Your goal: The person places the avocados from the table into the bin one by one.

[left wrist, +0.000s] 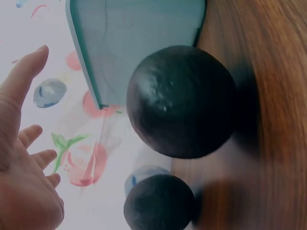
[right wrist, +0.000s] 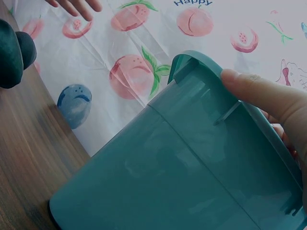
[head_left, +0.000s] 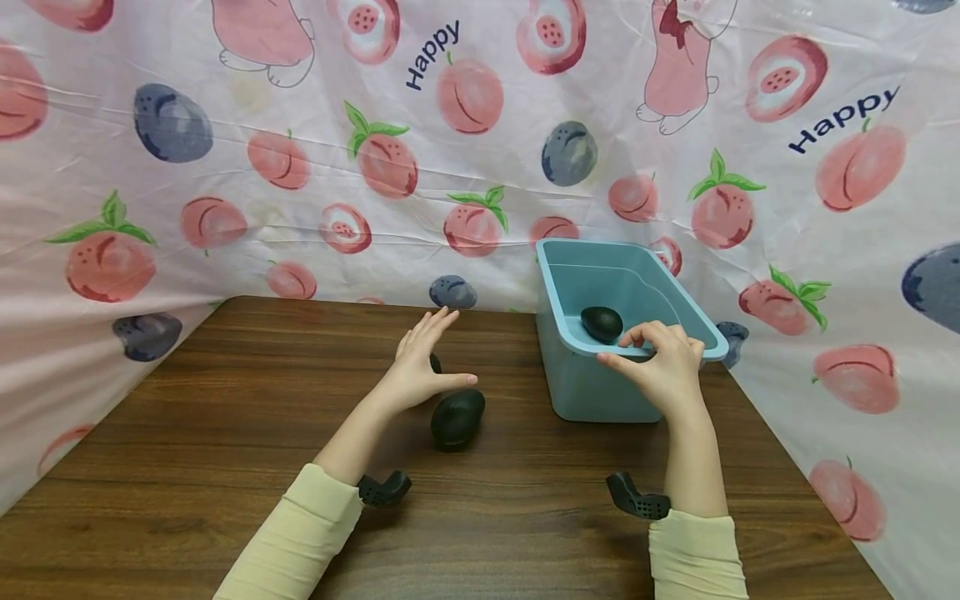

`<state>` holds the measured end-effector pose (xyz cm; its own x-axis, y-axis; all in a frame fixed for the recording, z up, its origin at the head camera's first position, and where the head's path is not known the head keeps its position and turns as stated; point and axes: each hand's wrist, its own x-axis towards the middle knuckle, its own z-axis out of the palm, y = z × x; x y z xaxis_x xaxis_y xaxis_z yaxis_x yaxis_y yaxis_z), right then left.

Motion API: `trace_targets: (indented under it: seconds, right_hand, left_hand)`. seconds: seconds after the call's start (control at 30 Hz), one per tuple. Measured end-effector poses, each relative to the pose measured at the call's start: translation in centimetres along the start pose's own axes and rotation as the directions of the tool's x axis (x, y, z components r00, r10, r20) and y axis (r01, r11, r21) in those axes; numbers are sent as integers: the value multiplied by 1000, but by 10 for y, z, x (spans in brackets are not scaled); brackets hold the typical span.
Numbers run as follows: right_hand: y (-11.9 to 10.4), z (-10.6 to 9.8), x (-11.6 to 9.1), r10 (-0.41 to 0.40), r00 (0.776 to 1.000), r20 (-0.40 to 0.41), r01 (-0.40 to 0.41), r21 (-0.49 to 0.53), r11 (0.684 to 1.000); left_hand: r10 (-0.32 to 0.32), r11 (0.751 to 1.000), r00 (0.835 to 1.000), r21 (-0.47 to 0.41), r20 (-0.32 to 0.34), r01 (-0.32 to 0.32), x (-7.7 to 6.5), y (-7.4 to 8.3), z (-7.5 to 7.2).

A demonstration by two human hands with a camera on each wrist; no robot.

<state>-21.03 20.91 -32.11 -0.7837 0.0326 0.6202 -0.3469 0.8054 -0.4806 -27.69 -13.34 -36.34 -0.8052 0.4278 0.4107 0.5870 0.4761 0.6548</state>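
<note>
In the head view my left hand [head_left: 422, 367] hovers over the table with its fingers spread and thumb out, holding nothing. Just below its thumb lies a dark green avocado [head_left: 457, 419]. A second avocado [head_left: 435, 363] is mostly hidden behind that hand; the left wrist view shows both, the nearer avocado [left wrist: 182, 101] and the farther one [left wrist: 159, 203], apart from the palm. My right hand [head_left: 670, 367] pinches the near rim of a light blue plastic bin [head_left: 600, 387], thumb outside and fingers inside. Another avocado [head_left: 602, 324] lies in the bin.
The bin stands at the right side of the brown wooden table [head_left: 225, 425], close to the back. A white cloth [head_left: 300, 217] printed with peaches hangs behind the table and along its sides.
</note>
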Motion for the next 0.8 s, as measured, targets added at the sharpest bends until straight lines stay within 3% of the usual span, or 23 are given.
trace_targets:
  seconds: [0.33,0.8]
  right_hand:
    - [0,0,0,-2,1000,-2,2,-3,1000]
    - [1,0,-1,-9,1000,-8,9,-1,1000]
  left_hand:
    - [-36,999,999,5,13,36,-10,-18,-3]
    - [-109,994,994,-5,-21,109,-15,-43,-3]
